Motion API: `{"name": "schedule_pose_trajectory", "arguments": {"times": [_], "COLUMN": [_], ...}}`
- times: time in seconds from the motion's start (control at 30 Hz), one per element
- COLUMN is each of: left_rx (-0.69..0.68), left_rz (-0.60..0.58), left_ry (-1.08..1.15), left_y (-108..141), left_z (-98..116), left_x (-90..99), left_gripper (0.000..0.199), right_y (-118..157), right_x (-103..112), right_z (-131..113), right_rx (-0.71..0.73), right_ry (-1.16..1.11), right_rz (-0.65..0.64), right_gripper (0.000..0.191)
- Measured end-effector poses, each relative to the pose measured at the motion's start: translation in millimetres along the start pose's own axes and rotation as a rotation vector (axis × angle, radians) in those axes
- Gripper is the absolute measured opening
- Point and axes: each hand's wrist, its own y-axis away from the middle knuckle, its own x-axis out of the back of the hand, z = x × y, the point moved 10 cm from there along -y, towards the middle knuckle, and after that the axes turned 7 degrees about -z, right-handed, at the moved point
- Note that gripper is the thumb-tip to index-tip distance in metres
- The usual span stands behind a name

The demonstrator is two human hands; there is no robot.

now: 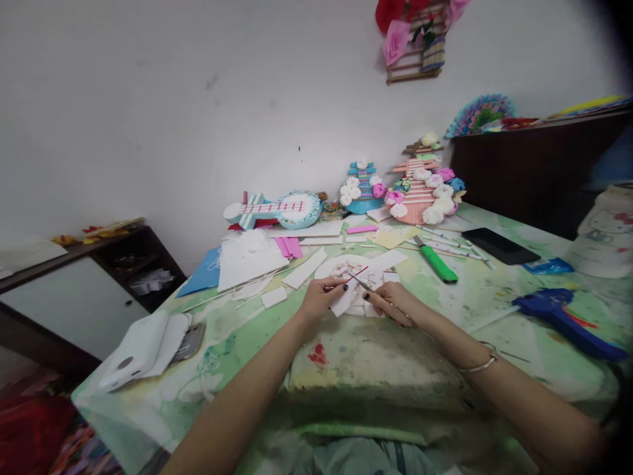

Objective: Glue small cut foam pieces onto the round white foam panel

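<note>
The left hand (324,297) pinches a thin red strip (361,272), its long axis slanting away rightward above white paper (342,302) on the table (222,359). Scissors (363,283) cross it, tips pointing away leftward, handles held in the right hand's (395,303) curled fingers.

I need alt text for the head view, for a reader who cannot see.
The left hand holds a thin red strip and the right hand a metal tool, probably scissors, close to it, over a green-patterned table. Around them are white pieces, a green cutter and a blue glue gun. Behind lies a guitar-shaped craft.
</note>
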Motion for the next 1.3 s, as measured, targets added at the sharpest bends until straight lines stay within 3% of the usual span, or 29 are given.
{"name": "schedule_pose_trajectory", "arguments": {"times": [0.23, 0.47, 0.7, 0.9, 1.3], "left_rx": [0.087, 0.146, 0.067, 0.052, -0.046], "left_rz": [0.015, -0.051, -0.009, -0.135, -0.071], "left_ry": [0.079, 0.141, 0.179, 0.152, 0.134], "left_y": [-1.5, 2.6, 0.9, 3.0, 5.1], "left_z": [-16.4, -17.5, -7.8, -1.7, 12.2], "left_x": [1.8, -6.9, -0.9, -16.3, -11.7], "left_gripper": [0.032, 0.036, 0.044, 0.045, 0.033], "right_y": [-1.1, -4.0, -1.6, -2.4, -3.1], "right_x": [-2.3, 0.7, -1.1, 1.8, 1.5], "right_z": [2.5, 10.8, 7.4, -0.4, -29.3], "right_rx": [-0.006, -0.007, 0.036, 0.102, 0.145], "right_ry": [0.022, 0.013, -0.037, 0.025, 0.152], "right_rz": [0.005, 0.045, 0.011, 0.031, 0.050], "right_gripper": [0.062, 0.062, 0.057, 0.050, 0.045]}}
